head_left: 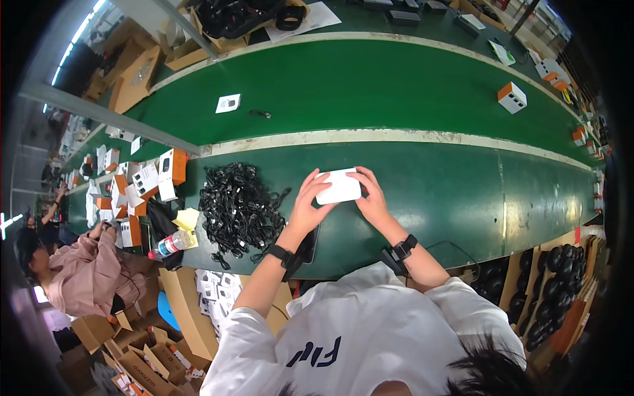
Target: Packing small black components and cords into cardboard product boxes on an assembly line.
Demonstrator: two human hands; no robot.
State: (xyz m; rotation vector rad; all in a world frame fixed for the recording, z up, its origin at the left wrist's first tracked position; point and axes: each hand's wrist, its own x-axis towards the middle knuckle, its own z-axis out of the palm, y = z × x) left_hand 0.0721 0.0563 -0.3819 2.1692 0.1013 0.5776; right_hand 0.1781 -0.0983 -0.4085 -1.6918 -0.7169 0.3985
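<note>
A small white rectangular piece with rounded corners [339,187] is held up over the green workbench; its exact kind I cannot make out. My left hand [308,203] grips its left side, the thumb along the lower edge. On the opposite side my right hand [371,197] has its fingers on the right edge. Left of my left hand lies a large heap of black cables [239,208]. Under my left forearm is a flat dark object [309,244], partly hidden. Both wrists wear black bands.
Orange-and-white boxes [173,168] and a bottle [170,244] stand left. A co-worker in a pink top [92,274] sits beyond. A conveyor belt [370,86] carries a leaflet [228,103], a short cable [261,113] and a box [512,98]. Below left stands a carton of leaflets [218,290].
</note>
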